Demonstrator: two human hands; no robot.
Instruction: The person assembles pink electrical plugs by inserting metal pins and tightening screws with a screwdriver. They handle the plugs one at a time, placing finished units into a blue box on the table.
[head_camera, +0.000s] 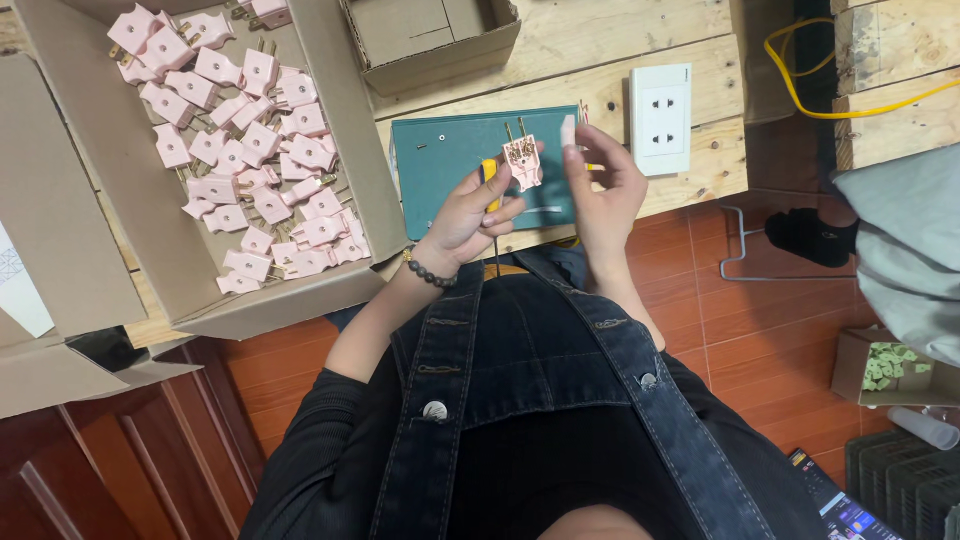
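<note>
My left hand (470, 208) holds a pink two-pin plug half (523, 160) by its lower edge, pins pointing away from me, with a yellow-handled screwdriver (490, 185) tucked in the same hand. My right hand (600, 180) is beside the plug on its right, fingers curled, thumb and forefinger pinching something small that I cannot make out. Both hands hover over a green cutting mat (440, 150) on the wooden bench. A few small screws lie on the mat.
A large open cardboard box (350, 130) at left holds several pink plugs (250, 150). A smaller cardboard box (430, 40) sits behind the mat. A white wall socket (660, 118) lies right of the mat. A yellow cable (800, 60) runs at far right.
</note>
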